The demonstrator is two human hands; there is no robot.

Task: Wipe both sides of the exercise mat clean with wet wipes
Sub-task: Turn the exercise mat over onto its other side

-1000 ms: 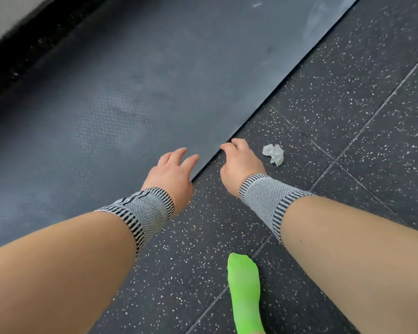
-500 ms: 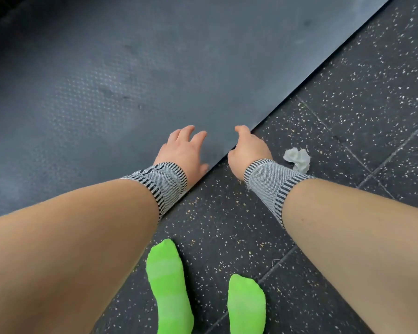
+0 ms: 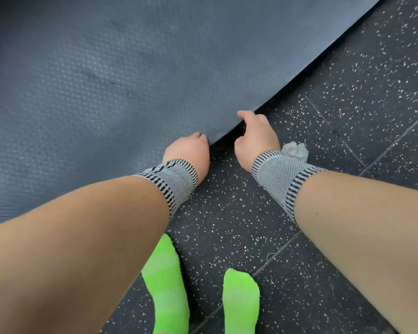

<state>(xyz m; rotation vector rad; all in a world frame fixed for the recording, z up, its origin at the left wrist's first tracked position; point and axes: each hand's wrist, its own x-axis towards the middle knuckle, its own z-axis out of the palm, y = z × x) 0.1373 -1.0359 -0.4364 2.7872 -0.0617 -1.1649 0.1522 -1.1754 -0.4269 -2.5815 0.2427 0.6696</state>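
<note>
The dark grey exercise mat covers the upper left, its near edge running diagonally. My left hand grips that edge, with its fingers curled under the mat and hidden. My right hand grips the edge a little farther along, thumb on top of the mat and fingers beneath. Between the hands the edge is raised off the floor and casts a shadow. A crumpled white wet wipe lies on the floor just right of my right wrist.
The floor is black speckled rubber tile with seams. My two feet in bright green socks stand on it near the bottom centre. Both wrists wear striped grey knit bands.
Both hands went from resting spread at the mat's edge to curling under it. The edge has lifted slightly off the floor. The camera has tilted down, showing both feet.
</note>
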